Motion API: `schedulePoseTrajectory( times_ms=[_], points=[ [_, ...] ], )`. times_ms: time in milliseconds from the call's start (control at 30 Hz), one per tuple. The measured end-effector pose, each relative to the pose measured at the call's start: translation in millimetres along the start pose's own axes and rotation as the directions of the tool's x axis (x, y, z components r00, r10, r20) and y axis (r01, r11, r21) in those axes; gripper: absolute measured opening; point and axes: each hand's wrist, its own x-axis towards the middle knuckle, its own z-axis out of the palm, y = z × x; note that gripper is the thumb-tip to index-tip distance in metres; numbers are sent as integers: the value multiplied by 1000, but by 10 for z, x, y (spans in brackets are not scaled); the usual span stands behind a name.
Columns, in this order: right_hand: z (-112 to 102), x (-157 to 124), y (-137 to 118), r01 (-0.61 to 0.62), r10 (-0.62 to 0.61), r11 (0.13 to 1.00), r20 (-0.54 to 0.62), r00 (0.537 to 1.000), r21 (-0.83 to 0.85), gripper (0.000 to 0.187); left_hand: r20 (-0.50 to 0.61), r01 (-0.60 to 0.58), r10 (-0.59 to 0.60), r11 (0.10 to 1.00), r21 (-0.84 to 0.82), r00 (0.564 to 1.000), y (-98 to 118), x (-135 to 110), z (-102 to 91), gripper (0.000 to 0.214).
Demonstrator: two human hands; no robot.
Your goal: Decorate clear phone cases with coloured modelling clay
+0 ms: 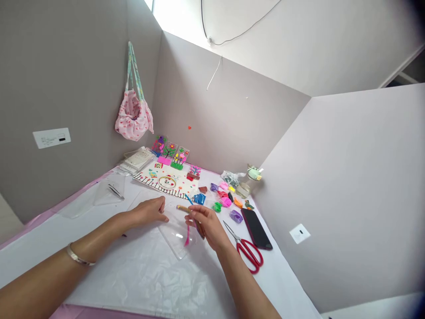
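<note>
Grey walls (215, 133) — white-covered table (279, 283) — bright light (172, 13) above.

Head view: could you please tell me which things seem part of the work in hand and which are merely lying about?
Likely part of the work:
- tan stick, held in the right hand
- clear sheet, below it
- pink strip
- coloured packets
- scissors, perhaps

Probably just about:
- phone
- bag, hanging up
</note>
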Motion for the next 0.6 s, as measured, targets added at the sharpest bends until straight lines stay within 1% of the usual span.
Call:
schedulePoseTrajectory(
  times_ms=[100,200,267,333,400,467,533,600],
  points=[
    [-66,227,45,40,-26,985,-88,996,166,39,11,-61,66,962,-266,998,50,-14,-135,24],
    [-117,281,22,54,-21,958,-118,993,281,41,-37,-120,117,860,-497,992,182,-15,-330,28],
    [-100,279,30,36,3,945,-121,993,324,38,-78,-141,117,788,-600,990,279,13,-434,32],
    [-47,284,84,-4,48,940,-120,992,341,35,-105,-144,98,730,-668,990,345,67,-491,34],
    [5,301,163,-54,99,941,-119,988,334,34,-117,-132,68,688,-714,991,363,137,-502,35],
    [5,322,222,-68,118,948,-143,983,311,33,-118,-115,39,656,-746,992,333,204,-478,34],
    [-75,337,228,-7,72,962,-227,971,273,32,-109,-95,16,630,-771,994,274,254,-430,34],
    [-208,340,187,99,-17,971,-354,935,216,31,-91,-71,-2,610,-789,996,209,277,-363,34]
  ],
)
